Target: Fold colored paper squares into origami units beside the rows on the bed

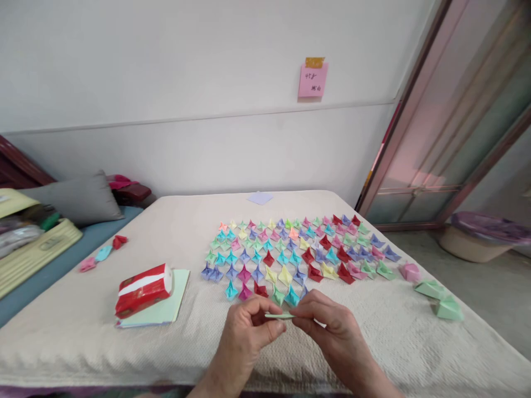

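A small light green folded paper [279, 317] is held edge-on above the cloth, near the front of the table. My left hand [252, 329] has its thumb and index finger around the paper's left end; its fingers are closed. My right hand [327, 326] pinches the right end between thumb and fingertips. Just beyond both hands stand rows of small folded paper boats [285, 275] in green, blue, purple, red, pink and yellow. The nearest row is partly hidden by my fingers. How far the held paper is folded cannot be made out.
A red and white tissue pack [144, 290] lies on green paper sheets [181, 290] at left. Small folded pieces [103, 253] sit behind it. Larger green folded papers [449, 308] lie near the right edge. A lilac sheet [261, 198] is at the back, by the wall.
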Demonstrator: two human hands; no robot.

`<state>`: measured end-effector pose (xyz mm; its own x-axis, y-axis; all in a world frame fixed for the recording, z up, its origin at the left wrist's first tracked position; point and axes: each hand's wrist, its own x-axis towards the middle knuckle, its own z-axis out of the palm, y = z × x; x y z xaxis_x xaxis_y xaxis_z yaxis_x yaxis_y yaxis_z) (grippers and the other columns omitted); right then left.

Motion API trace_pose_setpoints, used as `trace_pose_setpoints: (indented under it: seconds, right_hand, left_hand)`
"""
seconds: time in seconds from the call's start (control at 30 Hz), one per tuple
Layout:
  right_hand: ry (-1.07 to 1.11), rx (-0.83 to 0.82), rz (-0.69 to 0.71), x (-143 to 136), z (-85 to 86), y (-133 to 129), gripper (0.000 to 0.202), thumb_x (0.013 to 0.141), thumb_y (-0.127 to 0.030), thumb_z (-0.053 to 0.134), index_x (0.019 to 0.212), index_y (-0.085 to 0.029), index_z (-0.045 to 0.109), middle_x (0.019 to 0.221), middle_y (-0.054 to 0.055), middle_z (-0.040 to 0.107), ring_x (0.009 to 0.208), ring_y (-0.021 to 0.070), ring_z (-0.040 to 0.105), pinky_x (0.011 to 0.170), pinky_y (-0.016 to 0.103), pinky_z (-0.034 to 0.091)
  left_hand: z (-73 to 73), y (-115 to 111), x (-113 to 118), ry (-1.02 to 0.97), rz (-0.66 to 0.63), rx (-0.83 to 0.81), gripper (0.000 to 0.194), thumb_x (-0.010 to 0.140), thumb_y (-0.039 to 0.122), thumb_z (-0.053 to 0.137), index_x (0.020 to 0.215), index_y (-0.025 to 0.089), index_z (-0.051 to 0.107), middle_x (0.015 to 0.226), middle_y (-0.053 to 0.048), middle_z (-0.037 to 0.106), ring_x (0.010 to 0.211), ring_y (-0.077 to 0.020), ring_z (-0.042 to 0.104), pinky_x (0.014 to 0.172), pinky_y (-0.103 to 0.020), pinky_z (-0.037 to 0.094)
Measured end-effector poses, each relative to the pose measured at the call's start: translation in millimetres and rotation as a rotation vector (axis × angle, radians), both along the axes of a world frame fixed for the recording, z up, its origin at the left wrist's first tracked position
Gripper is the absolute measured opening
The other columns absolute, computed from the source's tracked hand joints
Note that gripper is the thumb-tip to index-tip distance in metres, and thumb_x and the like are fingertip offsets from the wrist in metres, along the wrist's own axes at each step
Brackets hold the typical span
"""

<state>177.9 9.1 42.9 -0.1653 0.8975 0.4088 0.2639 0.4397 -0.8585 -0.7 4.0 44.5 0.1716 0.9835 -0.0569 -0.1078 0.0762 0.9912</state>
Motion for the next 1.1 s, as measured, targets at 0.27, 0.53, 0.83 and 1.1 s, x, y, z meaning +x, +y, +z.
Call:
trace_pose_setpoints:
  seconds: [0.27,0.53,0.83,1.1]
  right_hand:
    - [-0.054,0.023,0.032,-7.5,1.6,-5.7,0.016,0.083,-0.023,0.066,0.07,-0.019,0.075,0.064,0.004,0.061,0.059,0.0165,0.059,0.054,0.026,0.043]
    - [0.026,-0.024,0.05,-5.3,2.2,-5.4,0.018,0.082,-0.023,0.067,0.064,-0.02,0.069,0.062,0.001,0.059,0.06,0.016,0.056,0.056,0.027,0.041]
    - [0.14,-0.146,0.07,-0.4,-1.9,-0.6,0.018,0.077,-0.025,0.07,0.06,-0.02,0.068,0.06,-0.001,0.055,0.061,0.0151,0.051,0.058,0.028,0.036]
    - [0.359,-0.467,0.002,-6.3,-14.7,0.6,0.025,0.064,-0.035,0.079,0.053,-0.018,0.064,0.057,-0.003,0.046,0.057,0.0126,0.038,0.055,0.027,0.028]
  left_hand:
    - [0.5,-7.1,4.8,0.301,0.05,0.413,0.012,0.08,0.018,0.067,0.069,0.019,0.071,0.067,-0.001,0.059,0.067,-0.0153,0.056,0.062,-0.024,0.041]
    - [-2.4,-8.6,5.9,0.22,0.182,0.256,0.025,0.073,0.025,0.074,0.058,0.018,0.055,0.056,0.005,0.047,0.052,-0.0096,0.043,0.05,-0.02,0.034]
    - [-2.4,-2.5,0.5,0.088,0.072,0.149,0.024,0.076,0.038,0.07,0.074,0.015,0.064,0.051,0.006,0.047,0.045,-0.008,0.043,0.046,-0.019,0.033]
    - [-9.3,-2.1,6.4,0.238,-0.056,0.095,0.022,0.08,0.028,0.065,0.063,0.015,0.061,0.054,0.004,0.045,0.048,-0.0089,0.043,0.045,-0.02,0.036]
